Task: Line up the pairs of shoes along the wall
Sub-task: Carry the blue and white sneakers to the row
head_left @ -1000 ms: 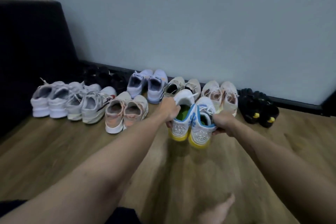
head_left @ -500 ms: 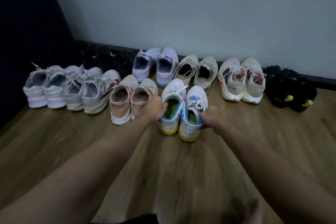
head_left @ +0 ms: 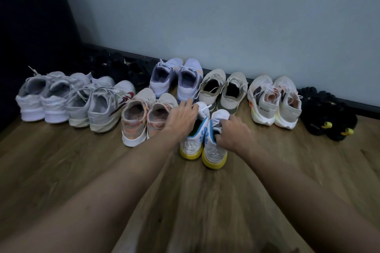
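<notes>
A white pair of sneakers with blue trim and yellow soles (head_left: 213, 153) stands on the wooden floor, heels toward me, in front of the row. My left hand (head_left: 183, 117) lies over the left shoe's tongue with its fingers spread. My right hand (head_left: 232, 132) curls its fingers into the collar of the right shoe. To the left of this pair sits a pink-orange pair (head_left: 141, 119). Behind it, against the wall, are a lavender pair (head_left: 176, 80) and a beige pair (head_left: 222, 90).
Along the grey wall (head_left: 226, 16) stand more pairs: white shoes (head_left: 33, 100) at far left, grey-white ones with a red logo (head_left: 100, 104), black shoes (head_left: 117, 68) behind, white-orange runners (head_left: 275, 102), black ones with yellow tabs (head_left: 329, 115). Dark furniture (head_left: 30, 16) fills the left.
The white and blue pair has come down from the air onto the floor beside the pink-orange pair. My left hand has loosened and spread its fingers. The view has moved closer.
</notes>
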`<state>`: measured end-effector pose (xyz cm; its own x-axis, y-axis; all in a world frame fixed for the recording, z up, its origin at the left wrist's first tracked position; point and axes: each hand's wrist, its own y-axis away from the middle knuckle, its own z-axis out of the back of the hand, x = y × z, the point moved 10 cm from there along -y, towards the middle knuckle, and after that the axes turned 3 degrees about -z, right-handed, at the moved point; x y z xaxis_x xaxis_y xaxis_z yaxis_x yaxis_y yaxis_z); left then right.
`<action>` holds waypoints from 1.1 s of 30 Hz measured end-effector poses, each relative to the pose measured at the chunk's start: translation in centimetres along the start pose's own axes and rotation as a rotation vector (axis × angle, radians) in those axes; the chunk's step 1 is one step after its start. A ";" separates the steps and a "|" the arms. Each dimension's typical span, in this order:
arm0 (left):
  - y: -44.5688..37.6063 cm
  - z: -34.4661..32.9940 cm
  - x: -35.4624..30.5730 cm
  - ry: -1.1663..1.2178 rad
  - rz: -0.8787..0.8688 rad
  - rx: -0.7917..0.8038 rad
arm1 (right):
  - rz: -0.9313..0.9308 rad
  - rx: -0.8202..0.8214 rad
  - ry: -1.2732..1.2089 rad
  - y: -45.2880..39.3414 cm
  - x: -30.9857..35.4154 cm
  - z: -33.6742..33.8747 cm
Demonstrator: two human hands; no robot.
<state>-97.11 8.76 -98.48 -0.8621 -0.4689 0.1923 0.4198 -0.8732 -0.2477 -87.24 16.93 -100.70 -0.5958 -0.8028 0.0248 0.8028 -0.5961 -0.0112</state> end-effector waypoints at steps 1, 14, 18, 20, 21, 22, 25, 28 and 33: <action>-0.2 -0.2 0.0 -0.011 -0.010 0.021 | 0.001 0.010 0.051 -0.2 0.3 0.2; -1.8 -0.1 -1.9 -0.167 -0.327 -0.034 | 0.031 -0.178 0.085 -1.0 0.6 2.3; -1.7 -0.4 0.2 0.013 -0.091 0.012 | -0.181 -0.106 -0.201 -1.1 -2.2 1.7; -1.3 -1.3 1.9 0.154 0.105 0.086 | -0.410 0.124 -0.335 -0.6 -4.5 -0.4; -1.0 -1.9 2.5 0.205 0.169 0.129 | -0.505 0.242 -0.431 0.1 -5.0 -1.8; -0.8 -2.2 2.7 0.231 0.200 0.155 | -0.567 0.305 -0.522 0.6 -5.1 -2.6; -0.4 -2.1 2.1 0.259 0.189 0.119 | -0.615 0.200 -0.674 0.8 -5.1 -3.0; 0.1 -1.9 2.2 0.264 0.204 0.030 | -0.594 0.065 -0.728 0.9 -5.2 -2.7; -0.3 -2.8 3.1 0.247 0.246 0.000 | -0.575 0.016 -0.748 -0.3 -4.7 -3.1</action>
<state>-100.71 7.96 -100.50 -0.7780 -0.6188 -0.1089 0.6232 -0.7381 -0.2584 -84.78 20.87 -103.95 -0.7350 -0.1655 0.6576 0.3942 -0.8933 0.2159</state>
